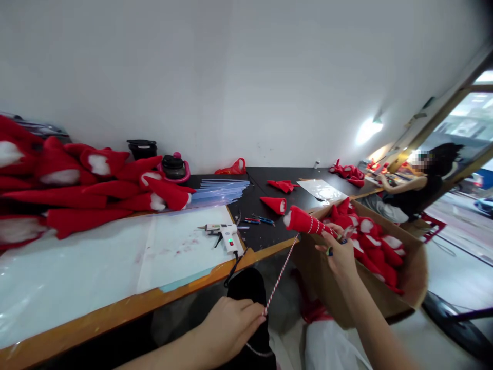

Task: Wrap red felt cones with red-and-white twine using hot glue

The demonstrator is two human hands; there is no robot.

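while the left hand [231, 324] pinches the red-and-white twine [281, 272] taut below the table edge [265, 252], the right hand [339, 254] grips a red cone hat [304, 222] just right of that edge, above the cardboard box [408, 277]. winding goes best, i judge, with steady tension and evenly spaced turns.

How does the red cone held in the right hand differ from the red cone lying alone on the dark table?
The held cone is wound with red-and-white string in stripes; the lone cone on the dark table is plain red. The held cone is raised by the right hand in front of a cardboard box; the lone cone lies flat, untouched. The left hand pulls the string taut from the held cone. Both are red with white at the wide end.
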